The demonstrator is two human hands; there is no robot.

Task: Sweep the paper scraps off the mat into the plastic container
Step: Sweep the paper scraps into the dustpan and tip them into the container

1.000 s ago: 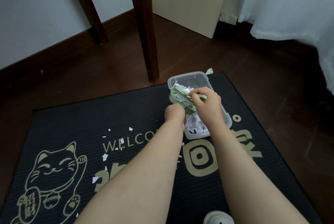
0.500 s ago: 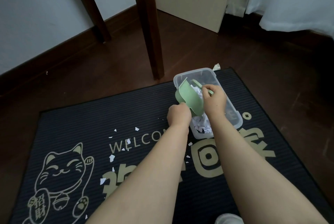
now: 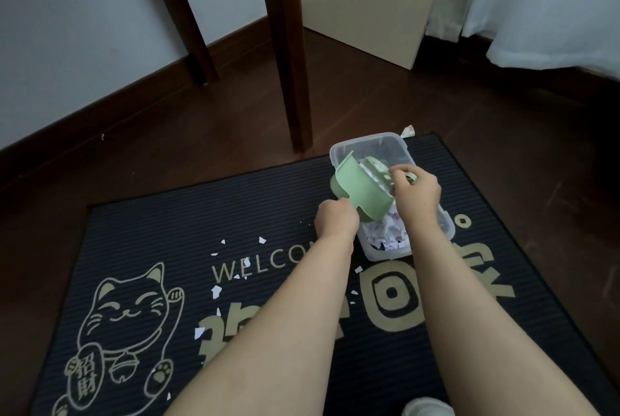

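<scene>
The plastic container (image 3: 365, 140) stands on the mat (image 3: 167, 231), its near end heaped with paper scraps (image 3: 389, 238). Over it the left hand (image 3: 335, 222) curls round the tilted green dustpan (image 3: 364, 187), handle hidden in the fist. The right hand (image 3: 417, 197) pinches a small green tool (image 3: 411, 177), maybe a brush. More scraps lie left of the container.

We see a dark brown wooden floor (image 3: 167, 154) with a black ribbed door mat with a gold cat (image 3: 161, 224) lying flat on it. A clear rectangular plastic container (image 3: 365, 138) sits on the mat's far right part, and small white paper scraps (image 3: 216, 291) lie spread over the middle. One pale torn paper bit (image 3: 408, 130) lies on the floor right by the mat's far edge.
</scene>
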